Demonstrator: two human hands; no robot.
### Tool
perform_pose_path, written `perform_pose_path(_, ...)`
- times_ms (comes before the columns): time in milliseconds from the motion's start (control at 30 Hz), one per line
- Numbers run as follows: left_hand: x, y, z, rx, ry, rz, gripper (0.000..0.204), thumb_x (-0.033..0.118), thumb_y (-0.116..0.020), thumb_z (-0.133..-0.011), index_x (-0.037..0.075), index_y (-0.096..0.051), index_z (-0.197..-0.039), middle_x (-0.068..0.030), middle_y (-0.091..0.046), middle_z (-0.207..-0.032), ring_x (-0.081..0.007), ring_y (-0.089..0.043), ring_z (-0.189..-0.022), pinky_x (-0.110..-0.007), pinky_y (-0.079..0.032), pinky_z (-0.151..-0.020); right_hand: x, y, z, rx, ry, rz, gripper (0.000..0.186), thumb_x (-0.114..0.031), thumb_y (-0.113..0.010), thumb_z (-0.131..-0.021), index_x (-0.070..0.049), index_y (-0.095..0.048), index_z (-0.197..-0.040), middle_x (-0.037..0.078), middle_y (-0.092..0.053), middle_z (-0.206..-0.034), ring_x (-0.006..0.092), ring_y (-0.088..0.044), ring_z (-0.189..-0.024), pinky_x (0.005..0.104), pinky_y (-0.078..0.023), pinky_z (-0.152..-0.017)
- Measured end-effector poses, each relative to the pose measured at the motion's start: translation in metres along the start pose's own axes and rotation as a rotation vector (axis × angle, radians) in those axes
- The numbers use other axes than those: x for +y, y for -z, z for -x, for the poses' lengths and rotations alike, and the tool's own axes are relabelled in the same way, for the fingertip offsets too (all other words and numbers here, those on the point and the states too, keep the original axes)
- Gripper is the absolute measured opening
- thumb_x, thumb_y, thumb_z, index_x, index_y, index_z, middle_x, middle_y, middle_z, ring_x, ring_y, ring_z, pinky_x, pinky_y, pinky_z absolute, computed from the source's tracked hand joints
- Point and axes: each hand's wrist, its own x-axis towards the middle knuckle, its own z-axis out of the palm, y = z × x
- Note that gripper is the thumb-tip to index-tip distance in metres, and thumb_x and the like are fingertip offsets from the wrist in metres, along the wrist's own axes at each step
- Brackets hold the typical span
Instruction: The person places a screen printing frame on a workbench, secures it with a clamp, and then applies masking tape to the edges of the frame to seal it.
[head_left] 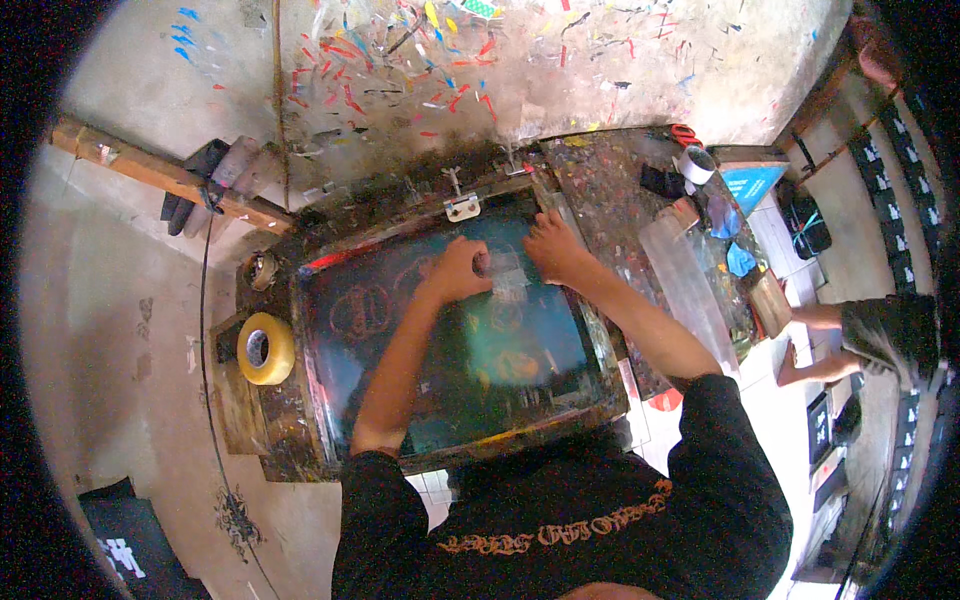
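Observation:
A screen-printing frame (pixel 450 400) with dark blue-green mesh lies in front of me, faint reddish round designs showing on its surface. Over the upper middle of the mesh is my left hand (pixel 460 270), its fingers curled together. Whatever it may hold is hidden. Just right of it, my right hand (pixel 556 247) has its fingers bent and pressed together near the frame's upper right edge; I cannot make out anything in them. Between and below the hands, a small pale patch (pixel 509 284) shows on the mesh. A metal hinge clamp (pixel 461 207) grips the frame's far edge.
A wide yellowish tape roll (pixel 265 349) and a smaller roll (pixel 258 270) sit left of the frame. At right are a long translucent strip (pixel 690 285), white tape (pixel 696 164), red-handled scissors (pixel 684 134) and blue scraps (pixel 740 260). Another person's legs (pixel 820 345) show far right.

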Motion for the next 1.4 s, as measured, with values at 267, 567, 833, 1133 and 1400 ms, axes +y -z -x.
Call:
perform_pose_path(267, -0.008, -0.006, -0.001, 0.098, -0.050, -0.021, 0.023, 0.015, -0.073, -0.063, 0.007, -0.062, -0.082, -0.0119, -0.064, -0.085, -0.0330, -0.060, -0.088, -0.044, -0.050, -0.078, -0.003, 0.010, -0.014, -0.087, -0.081, -0.039, 0.067, -0.033, -0.088, -0.056, -0.010, -0.066, -0.115, 0.007, -0.067, -0.111, 0.0266, -0.053, -0.117, 0.0425, -0.038, -0.101)
perform_pose_path(567, 0.026, -0.011, 0.005, 0.180, -0.077, -0.097, 0.028, 0.018, -0.076, -0.069, 0.011, -0.065, -0.093, -0.0105, -0.065, -0.091, -0.0336, -0.060, -0.094, -0.045, -0.049, -0.085, 0.000, 0.012, -0.009, -0.046, 0.037, -0.367, 0.043, -0.023, -0.079, -0.066, -0.013, -0.063, -0.105, 0.008, -0.064, -0.107, 0.0274, -0.058, -0.110, 0.0433, -0.039, -0.097)
perform_pose_path(833, 0.016, -0.019, 0.012, 0.189, -0.204, -0.211, 0.024, 0.012, -0.071, -0.072, 0.011, -0.065, -0.096, -0.0120, -0.066, -0.094, -0.0352, -0.060, -0.094, -0.046, -0.048, -0.087, 0.001, 0.004, 0.008, 0.087, 0.137, -0.239, 0.048, -0.013, -0.071, -0.076, -0.008, -0.061, -0.123, 0.010, -0.066, -0.108, 0.0278, -0.063, -0.108, 0.0427, -0.042, -0.095)
perform_pose_path(1133, 0.035, -0.007, 0.078, -0.196, -0.031, -0.423, 0.047, 0.024, -0.062, -0.083, 0.008, -0.063, -0.127, -0.0149, -0.058, -0.138, -0.0302, -0.057, -0.124, -0.053, -0.037, -0.111, -0.049, 0.000, 0.030, -0.024, -0.009, -0.180, 0.030, -0.019, -0.063, -0.085, -0.011, -0.064, -0.114, 0.009, -0.065, -0.110, 0.0249, -0.063, -0.107, 0.0431, -0.041, -0.099)
perform_pose_path(1400, 0.006, 0.040, 0.221, 0.301, -0.116, -0.302, 0.034, 0.033, -0.060, -0.091, 0.011, -0.068, -0.116, -0.0136, -0.067, -0.118, -0.0319, -0.061, -0.114, -0.057, -0.041, -0.102, -0.130, 0.068, 0.078, -0.157, -0.042, -0.027, 0.062, -0.026, -0.065, -0.082, 0.003, -0.052, -0.135, 0.018, -0.056, -0.133, 0.0320, -0.047, -0.131, 0.0491, -0.021, -0.121)
